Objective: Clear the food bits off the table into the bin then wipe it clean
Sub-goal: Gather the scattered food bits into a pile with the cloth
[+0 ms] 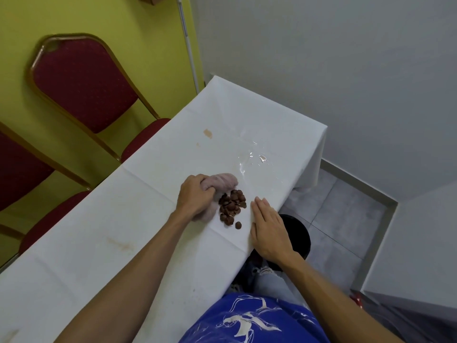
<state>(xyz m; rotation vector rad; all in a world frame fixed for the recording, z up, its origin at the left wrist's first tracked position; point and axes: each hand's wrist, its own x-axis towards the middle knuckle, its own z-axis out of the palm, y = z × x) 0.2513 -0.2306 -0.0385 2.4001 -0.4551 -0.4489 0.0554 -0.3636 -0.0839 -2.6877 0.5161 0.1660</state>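
Observation:
A pile of several brown food bits (pixel 232 206) lies on the white table (pixel 153 184) near its right edge. My left hand (pixel 195 196) is closed on a bunched pinkish-grey cloth (pixel 223 181), which touches the pile's left side. My right hand (pixel 268 230) lies flat on the table edge just right of the pile, fingers straight and together, holding nothing. A black bin (pixel 298 235) stands on the floor below that edge, partly hidden by my right hand and wrist.
A clear wet spill (pixel 257 158) and a tan stain (pixel 207 133) mark the tablecloth beyond the pile. Brown smears (pixel 122 245) lie nearer me. Red chairs with gold frames (pixel 84 90) line the table's left side. Grey tiled floor (pixel 341 219) is to the right.

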